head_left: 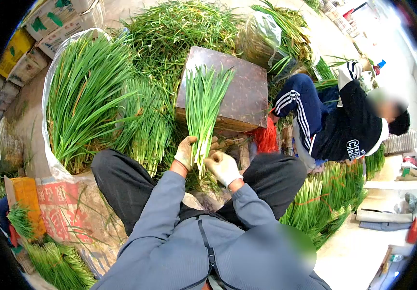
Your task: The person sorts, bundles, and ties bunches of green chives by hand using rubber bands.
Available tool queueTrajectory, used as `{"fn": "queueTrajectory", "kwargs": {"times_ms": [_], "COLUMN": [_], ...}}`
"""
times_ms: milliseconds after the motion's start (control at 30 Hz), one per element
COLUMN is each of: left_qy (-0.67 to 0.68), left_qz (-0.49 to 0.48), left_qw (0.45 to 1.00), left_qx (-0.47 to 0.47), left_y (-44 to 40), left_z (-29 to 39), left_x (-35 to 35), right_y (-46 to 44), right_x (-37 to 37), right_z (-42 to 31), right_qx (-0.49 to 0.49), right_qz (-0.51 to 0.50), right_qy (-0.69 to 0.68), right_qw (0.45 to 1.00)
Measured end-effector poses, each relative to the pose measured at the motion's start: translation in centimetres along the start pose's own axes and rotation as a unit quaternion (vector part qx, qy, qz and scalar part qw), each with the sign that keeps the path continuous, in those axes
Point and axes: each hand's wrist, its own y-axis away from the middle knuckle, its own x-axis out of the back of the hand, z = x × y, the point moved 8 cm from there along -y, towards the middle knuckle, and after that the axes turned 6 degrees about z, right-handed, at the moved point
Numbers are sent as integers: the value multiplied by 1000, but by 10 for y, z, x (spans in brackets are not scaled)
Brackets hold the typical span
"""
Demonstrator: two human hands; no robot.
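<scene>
A bunch of garlic chives stands up in front of me, its green leaves fanned over a dark-topped wooden block and its pale stalk ends pointing down toward my lap. My left hand, in a whitish work glove, is wrapped round the lower stalks, with fingertips showing behind them. On the other side, my right hand, also gloved, has its fingers curled in against the pale stalks. What those fingertips pinch is partly hidden.
A plastic-lined heap of chives stands to the left, with a loose pile beyond the block. Red ties hang at its right corner. Another person sits at right, near bundled chives. Crates are stacked far left.
</scene>
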Motion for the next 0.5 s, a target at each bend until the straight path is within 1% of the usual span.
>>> {"fn": "queueTrajectory", "kwargs": {"times_ms": [33,67,100,133,200,233,267,333,400,467,500], "left_qy": [-3,27,31,35,17,1,0,28,20,16,15], "left_qz": [-15,-76,-89,-101,-110,-117,-117,-63,-74,-50,-52], "left_qw": [1000,995,994,993,992,992,992,998,997,998,998], "left_qx": [17,54,56,57,53,50,50,-14,-12,-25,-27], "left_y": [-5,-8,-7,-3,4,9,12,7,7,5,6], "left_z": [-2,-7,-8,-8,-7,-8,-12,-7,-9,-5,-4], "left_x": [6,5,2,-4,-15,-19,-23,-18,-18,-12,-16], "right_y": [8,16,16,15,12,8,8,6,-2,-8,-6], "right_x": [-5,-13,-22,-25,-34,-28,-25,-23,-25,-32,-31], "right_z": [-2,-2,8,15,30,26,32,37,38,38,39], "right_qx": [-17,-33,-44,-45,-109,-57,-68,-152,-154,-160,-177], "right_qz": [-11,-20,-11,-7,-19,11,26,44,39,13,7], "right_qy": [19,37,8,6,-171,-155,-141,-301,-306,-351,-360], "right_qw": [1000,999,999,999,979,986,987,940,939,922,916]}}
